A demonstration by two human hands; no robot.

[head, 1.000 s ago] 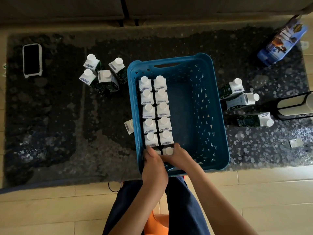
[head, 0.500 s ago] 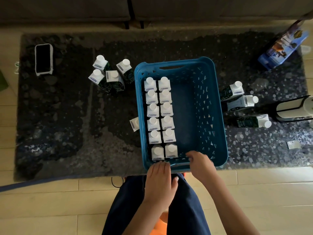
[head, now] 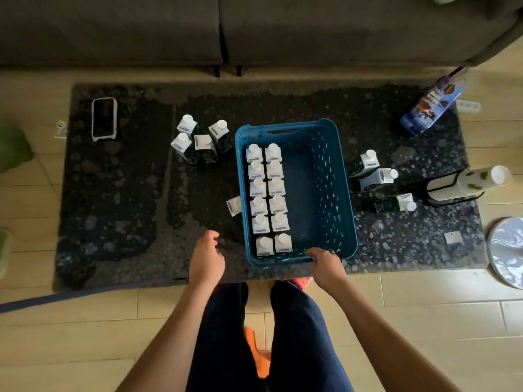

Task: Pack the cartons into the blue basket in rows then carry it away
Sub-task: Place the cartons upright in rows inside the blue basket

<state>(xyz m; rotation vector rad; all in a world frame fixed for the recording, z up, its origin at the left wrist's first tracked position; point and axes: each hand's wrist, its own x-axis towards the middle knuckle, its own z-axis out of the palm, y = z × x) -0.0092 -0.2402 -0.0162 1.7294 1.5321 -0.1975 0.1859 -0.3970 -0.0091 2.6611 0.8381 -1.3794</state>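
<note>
the left hand point(head: 206, 257) hovers over the dark counter point(head: 119, 210), fingers loosely curled and holding nothing, just left of the blue basket point(head: 325, 154). it looks free to fetch another carton. far off to its upper left a phone point(head: 104, 119) lies flat near the counter's edge. up and slightly to its right, four loose cartons point(head: 198, 140) stand upright in a tight cluster just beside the basket's left wall, probably grouped there for easy reach. one more single carton point(head: 234, 205) lies against that same wall, just above the hand.

to the right of the left hand, the basket holds two rows of cartons point(head: 267, 198), six in each, caps up, pressed against the left side so the right half stays open for further rows. the right hand point(head: 325, 263) rests on the basket's near rim, fingers curled over the edge, seemingly steadying it.

to the upper right of the right hand, three more cartons point(head: 379, 179) wait on the counter, well apart from the basket; at least the nearest one lies on its side. further right stand a tall white bottle point(head: 469, 183) in a black holder and a blue bag point(head: 430, 106).

packing seems roughly half done.
</note>
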